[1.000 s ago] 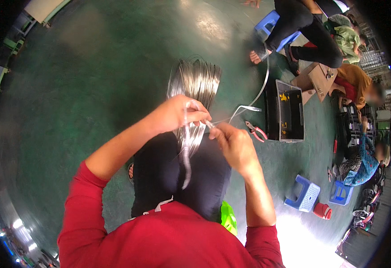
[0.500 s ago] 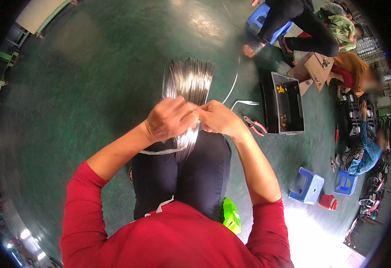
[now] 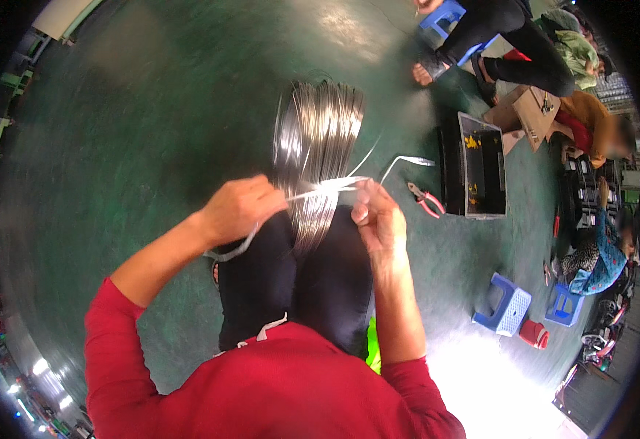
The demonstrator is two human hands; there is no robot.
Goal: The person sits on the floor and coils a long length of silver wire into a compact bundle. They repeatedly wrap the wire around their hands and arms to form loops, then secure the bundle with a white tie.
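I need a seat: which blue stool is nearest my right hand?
The blue stool just left of the red object; your right hand is farther from the rightmost stool and the top stool.

The green floor point(image 3: 152, 124) is glossy, washed white by glare point(image 3: 481, 388) at lower right. Just above that, a blue stool point(image 3: 513, 310) lies tipped near a second stool point(image 3: 563, 313). A pale table point(image 3: 58, 18) edges the upper left; bright spots point(image 3: 40, 366) dot the lower left.
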